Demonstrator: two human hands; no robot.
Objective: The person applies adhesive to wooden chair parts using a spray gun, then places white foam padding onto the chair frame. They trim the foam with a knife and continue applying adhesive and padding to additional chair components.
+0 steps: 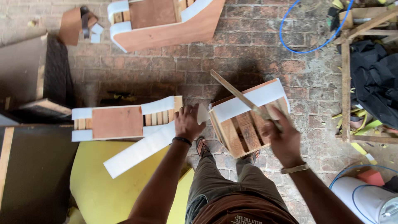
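My left hand [188, 121] rests on the right end of a long wooden slatted frame [118, 121], which has a plywood panel and white foam strips [139, 152] on it. My right hand [281, 135] grips a thin wooden stick [238, 94] that slants up to the left. The stick lies across a second slatted wooden frame [244, 124] wrapped with a white foam band and tilted on the brick floor. My legs and sandalled feet [202, 146] stand between the two frames.
A third curved plywood frame [166, 23] lies at the top. Dark boards [37, 79] stack at the left, and yellow foam [97, 186] lies at the lower left. A blue hose [304, 50], a wooden rack [346, 83] with black cloth, and a white drum [365, 199] stand at the right.
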